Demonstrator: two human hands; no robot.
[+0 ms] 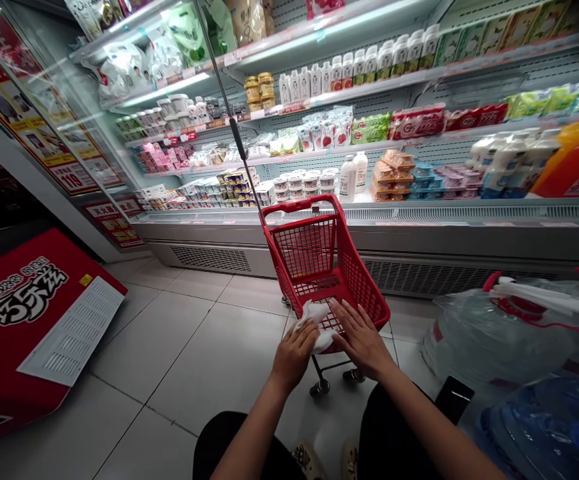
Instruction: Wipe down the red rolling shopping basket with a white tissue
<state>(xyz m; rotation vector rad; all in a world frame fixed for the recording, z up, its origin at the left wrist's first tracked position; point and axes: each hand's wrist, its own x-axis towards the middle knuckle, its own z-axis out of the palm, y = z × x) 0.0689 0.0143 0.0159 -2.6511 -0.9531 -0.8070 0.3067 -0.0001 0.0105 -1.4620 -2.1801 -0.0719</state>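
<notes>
A small red shopping cart [364, 280] with grid walls stands on the floor in front of me, its near end at my hands. My left hand [295, 350] is closed on a crumpled white wipe [314, 312], pressed near the cart's near edge. Part of the wipe is hidden under my fingers, and another fold shows between the two hands. My right hand [362, 340] lies with its fingers stretched out over the cart's near end, just right of the wipe. No object shows in it. The visible part of the cart's basket holds nothing.
Behind the cart runs a refrigerated display [299, 157] stocked with bottles, cups and packs. A thin dark pole [237, 137] rises by the cart's handle. At right stand large water jugs [499, 333] and a phone [453, 399]; a red freezer [29, 320] is at left.
</notes>
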